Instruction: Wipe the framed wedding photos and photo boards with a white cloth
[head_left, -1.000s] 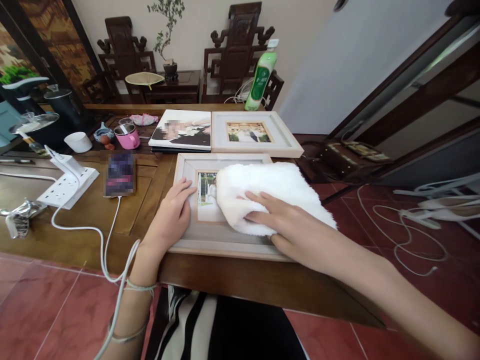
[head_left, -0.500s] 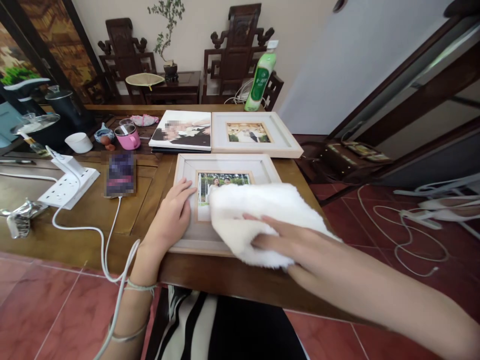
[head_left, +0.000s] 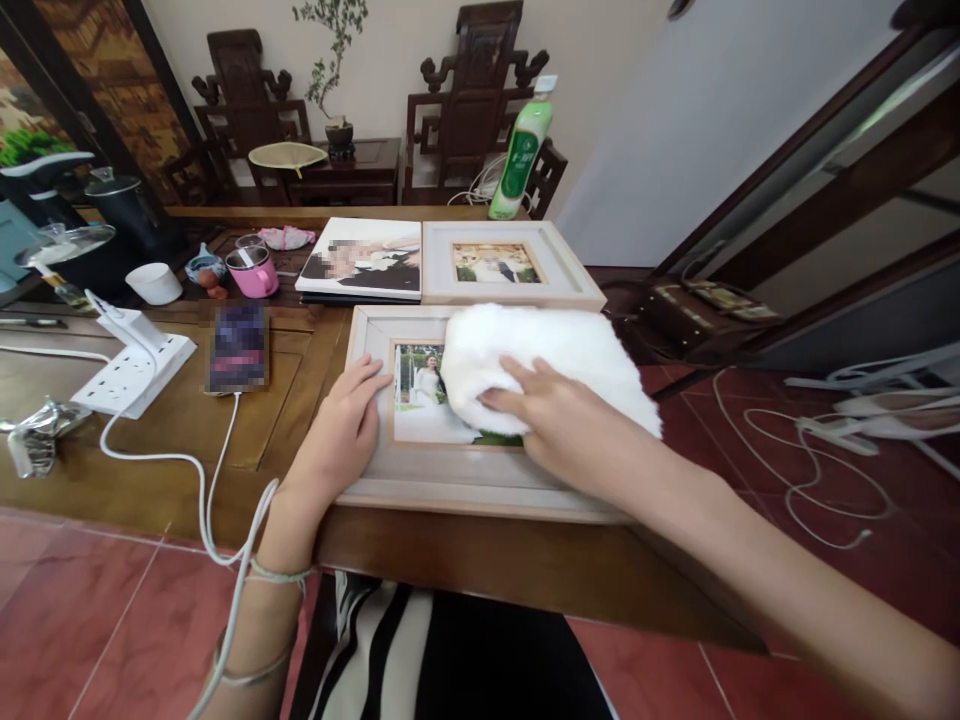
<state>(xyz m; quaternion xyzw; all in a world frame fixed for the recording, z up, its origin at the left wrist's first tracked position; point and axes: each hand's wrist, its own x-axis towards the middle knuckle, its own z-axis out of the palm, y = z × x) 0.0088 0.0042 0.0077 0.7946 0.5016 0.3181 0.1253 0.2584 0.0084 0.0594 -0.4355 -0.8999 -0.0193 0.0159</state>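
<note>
A light wooden picture frame (head_left: 450, 495) lies flat near the table's front edge, with a photo (head_left: 418, 385) of a person in a white dress visible at its left part. My left hand (head_left: 346, 420) rests over the frame's left rim, fingers stretched out and lying on it. In my right hand (head_left: 555, 410) is a fluffy white cloth (head_left: 555, 345), its fingers pressed into the fabric. The cloth covers the frame's upper right and hides the rest of the photo.
Behind lie another framed photo (head_left: 562, 260) and a white photo panel (head_left: 367, 240). A green bottle (head_left: 521, 150) stands at the back. Leftward are a pink mug (head_left: 255, 275), a phone (head_left: 238, 348) on a cable and a power strip (head_left: 139, 375). The table's right edge borders the frame.
My right hand has moved the white cloth up and away across the frame, uncovering more of its lower part and photo. My left hand keeps its place on the left rim.
</note>
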